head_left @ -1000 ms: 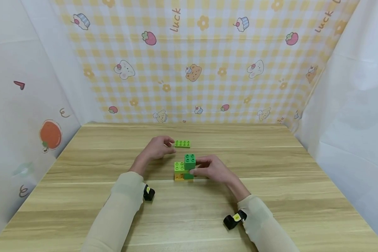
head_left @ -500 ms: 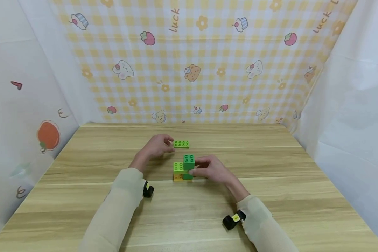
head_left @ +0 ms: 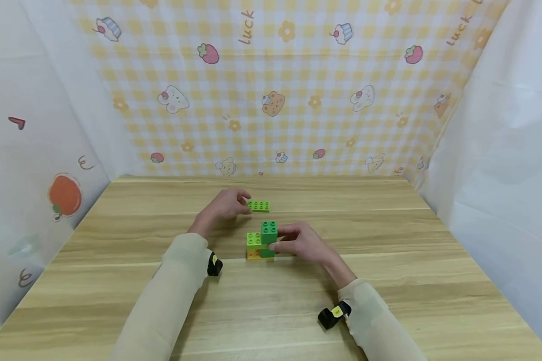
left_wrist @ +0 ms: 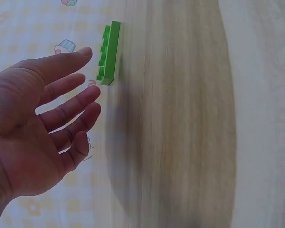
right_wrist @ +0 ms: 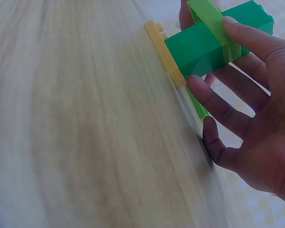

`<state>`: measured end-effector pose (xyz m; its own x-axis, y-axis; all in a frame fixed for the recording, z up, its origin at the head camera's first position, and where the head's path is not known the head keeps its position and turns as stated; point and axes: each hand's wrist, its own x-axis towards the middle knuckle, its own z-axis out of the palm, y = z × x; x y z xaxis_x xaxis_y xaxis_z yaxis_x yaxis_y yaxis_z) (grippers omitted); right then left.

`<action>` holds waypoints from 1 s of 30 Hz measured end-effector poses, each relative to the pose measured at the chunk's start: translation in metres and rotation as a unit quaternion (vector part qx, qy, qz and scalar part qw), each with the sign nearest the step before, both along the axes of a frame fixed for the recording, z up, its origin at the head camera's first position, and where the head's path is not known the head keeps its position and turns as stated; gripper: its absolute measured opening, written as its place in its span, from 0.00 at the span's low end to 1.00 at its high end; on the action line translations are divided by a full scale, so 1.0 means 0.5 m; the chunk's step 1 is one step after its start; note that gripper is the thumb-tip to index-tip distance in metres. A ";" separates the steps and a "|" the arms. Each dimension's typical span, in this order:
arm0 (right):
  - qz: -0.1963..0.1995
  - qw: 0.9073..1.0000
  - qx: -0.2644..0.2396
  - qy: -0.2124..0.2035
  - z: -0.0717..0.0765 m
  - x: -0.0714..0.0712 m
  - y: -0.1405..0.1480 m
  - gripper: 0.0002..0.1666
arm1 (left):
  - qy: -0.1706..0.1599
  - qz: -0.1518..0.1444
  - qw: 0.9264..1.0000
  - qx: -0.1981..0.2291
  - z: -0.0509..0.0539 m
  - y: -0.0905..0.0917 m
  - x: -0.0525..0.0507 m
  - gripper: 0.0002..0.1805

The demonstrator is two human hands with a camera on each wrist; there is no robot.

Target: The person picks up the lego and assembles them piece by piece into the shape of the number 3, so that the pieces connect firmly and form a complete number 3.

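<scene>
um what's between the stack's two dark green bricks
A light green block, seen in the right wrist view between the lower brick and the upper brick.

Beside the fingers of the left hand (head_left: 228, 203), the eight-stud brick (head_left: 259, 206) is lime green. At the fingers of the right hand (head_left: 303, 242), the upper brick (head_left: 269, 232) and lower brick (right_wrist: 194, 47) are deep green, the connecting plate (head_left: 254, 241) lime, the base plate (right_wrist: 163, 54) orange-yellow. Under them, the tabletop (head_left: 271, 306) has tan-and-brown grain; beyond, the backdrop (head_left: 253, 85) is yellow-and-white gingham.

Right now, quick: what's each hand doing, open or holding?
Left hand: open, holding nothing, beside the lime brick.
Right hand: holding the block stack.
</scene>
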<state>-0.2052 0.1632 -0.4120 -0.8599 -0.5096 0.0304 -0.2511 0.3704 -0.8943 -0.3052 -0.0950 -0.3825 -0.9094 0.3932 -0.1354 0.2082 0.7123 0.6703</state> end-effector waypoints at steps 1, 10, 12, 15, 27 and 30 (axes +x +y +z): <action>-0.002 1.000 0.001 -0.001 -0.001 0.000 0.000 0.22 | 0.000 -0.002 1.000 -0.003 -0.001 0.002 -0.001 0.29; -0.010 1.000 0.004 -0.006 0.002 0.002 -0.001 0.23 | -0.003 -0.007 1.000 -0.014 -0.002 0.013 -0.008 0.29; -0.008 1.000 0.003 -0.004 0.002 0.001 -0.001 0.23 | -0.005 -0.007 1.000 -0.016 -0.002 0.015 -0.010 0.29; -0.006 1.000 0.002 -0.002 0.001 0.001 0.000 0.23 | -0.007 -0.006 1.000 -0.019 -0.003 0.017 -0.011 0.29; -0.004 1.000 0.000 -0.001 -0.004 -0.002 0.001 0.23 | -0.006 -0.007 0.999 -0.034 -0.011 0.026 -0.017 0.30; -0.004 1.000 0.001 0.001 -0.003 -0.001 0.001 0.23 | -0.003 -0.009 0.999 -0.040 -0.014 0.028 -0.019 0.30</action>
